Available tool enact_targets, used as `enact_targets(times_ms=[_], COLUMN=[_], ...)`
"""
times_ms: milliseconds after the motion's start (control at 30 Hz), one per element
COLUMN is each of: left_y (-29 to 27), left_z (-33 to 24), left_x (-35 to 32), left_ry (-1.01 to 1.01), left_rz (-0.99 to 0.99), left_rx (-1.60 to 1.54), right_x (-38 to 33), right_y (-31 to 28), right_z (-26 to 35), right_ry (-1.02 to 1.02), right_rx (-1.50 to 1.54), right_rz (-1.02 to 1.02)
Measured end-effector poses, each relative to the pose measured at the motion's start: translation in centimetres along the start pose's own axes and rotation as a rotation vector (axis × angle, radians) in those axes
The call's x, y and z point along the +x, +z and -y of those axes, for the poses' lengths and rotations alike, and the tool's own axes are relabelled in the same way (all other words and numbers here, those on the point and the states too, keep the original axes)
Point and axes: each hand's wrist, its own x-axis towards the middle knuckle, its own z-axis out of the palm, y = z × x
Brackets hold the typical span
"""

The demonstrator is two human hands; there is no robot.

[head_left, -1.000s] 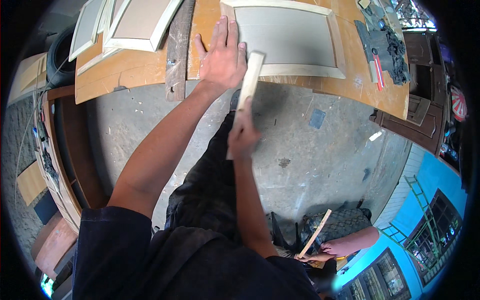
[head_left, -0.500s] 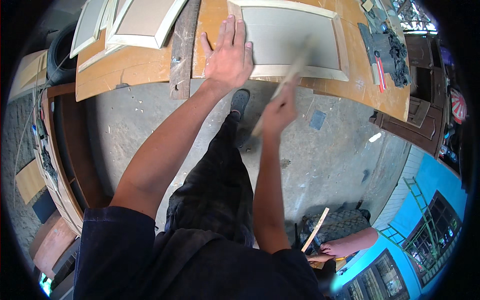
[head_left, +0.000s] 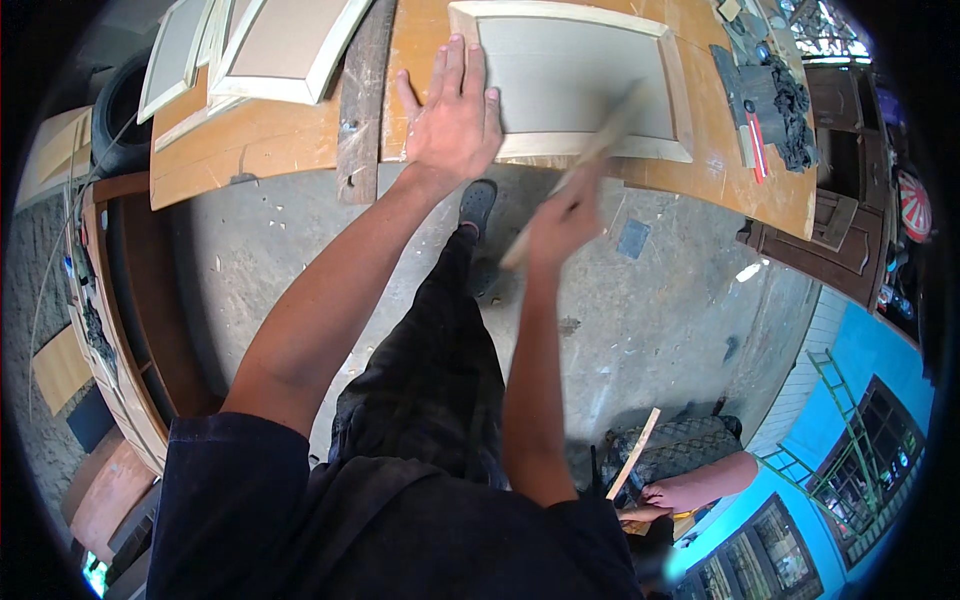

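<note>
Angling up and away to the right, here comes the pale strip (head_left: pixel 612 128), its lower end nearest the body and its upper part out past the knuckles. It looks like wood: light for one hand, I'd judge, and stiff, with the middle the sensible place to hold it. And that is about where the right hand (head_left: pixel 565 215) has it — fingers curled closed around the strip, though blur hides exactly how the fingertips sit. The upper end crosses over the near rail of the framed panel (head_left: pixel 560 70); whether the two touch, I cannot tell.

Now to that panel, lying flat just ahead of both hands, grey in the middle with pale rails all round. The rails look stiff and easy to press on; the thin-looking centre seems the weaker part, so the frame is the place to take hold. The left hand (head_left: pixel 452 125) is right there — palm down over the left rail, fingers nearly straight and a little apart, gripping nothing.

Under it all runs the orange-brown table (head_left: pixel 270 150). Left of the left hand lies a dark board (head_left: pixel 362 110), with other framed panels (head_left: pixel 275 45) farther out; well right of the right hand, a red tool (head_left: pixel 755 140) sits beside dark crumpled material (head_left: pixel 792 110).
</note>
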Motion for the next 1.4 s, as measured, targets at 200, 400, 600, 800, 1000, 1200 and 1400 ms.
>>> enact_targets(times_ms=[200, 400, 600, 800, 1000, 1200, 1400], left_y=[0.1, 0.0, 0.1, -0.2, 0.1, -0.1, 0.1], left_z=[-0.3, 0.1, -0.3, -0.3, -0.3, -0.3, -0.3], left_x=[0.2, -0.1, 0.2, 0.1, 0.2, 0.5, 0.2], left_ry=[-0.002, -0.001, 0.005, 0.007, 0.009, 0.019, 0.018], left_rz=[0.008, -0.006, -0.002, -0.026, -0.013, -0.028, -0.018], left_rx=[0.0, 0.006, 0.007, -0.017, -0.005, 0.014, 0.019], right_x=[-9.7, -1.3, -9.1, -1.7, -7.9, -4.0, -5.2], right_y=[-0.8, -0.1, -0.9, -0.1, -0.5, 0.2, -0.2], right_z=[2.0, 2.2, 0.9, -0.3, 0.3, -0.3, -0.1], right_ry=[-0.074, 0.001, -0.073, -0.114, -0.121, -0.151, -0.164], right_rx=[0.025, 0.039, 0.014, -0.048, 0.073, 0.041, 0.081], right_rz=[0.272, 0.034, 0.256, -0.003, 0.221, 0.075, 0.106])
